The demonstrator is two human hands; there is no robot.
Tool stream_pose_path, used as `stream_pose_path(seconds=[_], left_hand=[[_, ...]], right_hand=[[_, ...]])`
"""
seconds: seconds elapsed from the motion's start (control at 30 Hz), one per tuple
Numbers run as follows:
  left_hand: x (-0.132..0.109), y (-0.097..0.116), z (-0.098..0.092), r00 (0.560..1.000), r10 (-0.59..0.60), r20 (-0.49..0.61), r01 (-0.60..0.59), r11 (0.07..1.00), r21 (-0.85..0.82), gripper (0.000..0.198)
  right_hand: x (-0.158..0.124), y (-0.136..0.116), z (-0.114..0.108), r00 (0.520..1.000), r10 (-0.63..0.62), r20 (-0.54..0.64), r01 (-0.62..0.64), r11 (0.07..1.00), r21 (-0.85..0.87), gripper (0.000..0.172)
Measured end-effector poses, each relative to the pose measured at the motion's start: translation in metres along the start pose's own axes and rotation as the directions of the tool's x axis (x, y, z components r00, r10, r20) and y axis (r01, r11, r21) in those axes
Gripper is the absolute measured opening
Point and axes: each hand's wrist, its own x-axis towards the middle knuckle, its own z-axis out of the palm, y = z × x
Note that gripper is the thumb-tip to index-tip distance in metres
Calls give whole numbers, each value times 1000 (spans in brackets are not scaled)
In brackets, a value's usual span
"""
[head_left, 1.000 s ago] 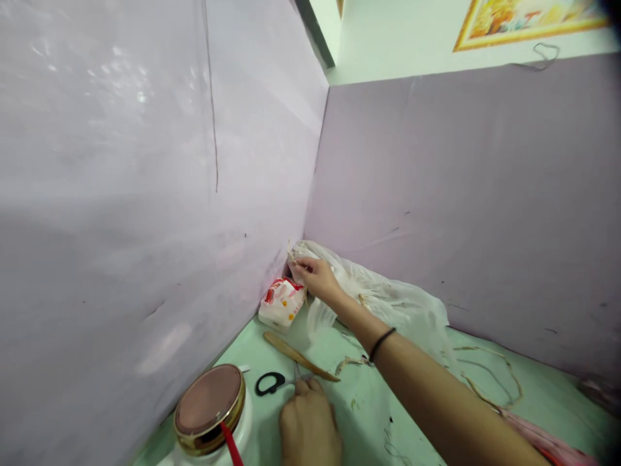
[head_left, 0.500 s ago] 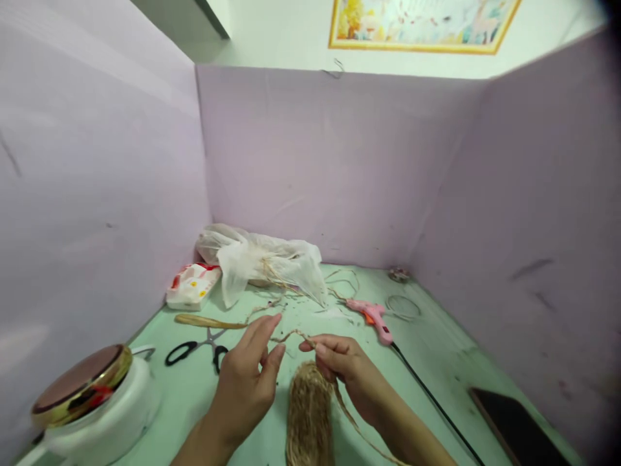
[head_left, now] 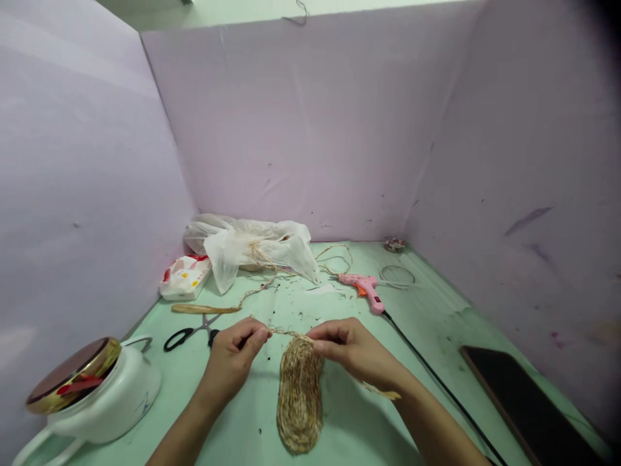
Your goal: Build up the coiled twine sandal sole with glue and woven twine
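A thin twisted straw cord [head_left: 286, 332] stretches between my two hands, above the far end of a woven straw sole [head_left: 299, 401]. My left hand [head_left: 237, 353] pinches the cord's left part between thumb and fingers. On the other side, my right hand [head_left: 349, 349] is closed on the cord right by the sole's top edge; whether it also grips the sole is hidden. A loose end of straw pokes out below my right wrist. The sole is oblong, made of coiled rows, and its near end rests on the green tabletop.
Scissors [head_left: 194, 332] and a straw bundle [head_left: 204, 309] lie to the left, near a white pot [head_left: 107, 401] and a tissue pack [head_left: 185, 277]. A plastic bag [head_left: 262, 243] sits at the back. On the right are a pink glue gun [head_left: 363, 288], its black cord and a dark phone-like slab [head_left: 524, 401].
My left hand has closed from open onto the cord, which is now straighter. The view has tilted down, showing the whole sole.
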Motion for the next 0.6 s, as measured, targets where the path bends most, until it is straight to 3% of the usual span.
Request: stream_pose_path(seconds=[0.27, 0.6], left_hand=[[0, -8, -5, 993, -38, -110, 41, 999, 20, 28], [3, -14, -8, 980, -80, -184, 93, 994, 61, 27]], right_hand=[[5, 17, -6, 982, 136, 128, -162, 962, 219, 36], [5, 13, -7, 982, 139, 132, -181, 898, 402, 31]])
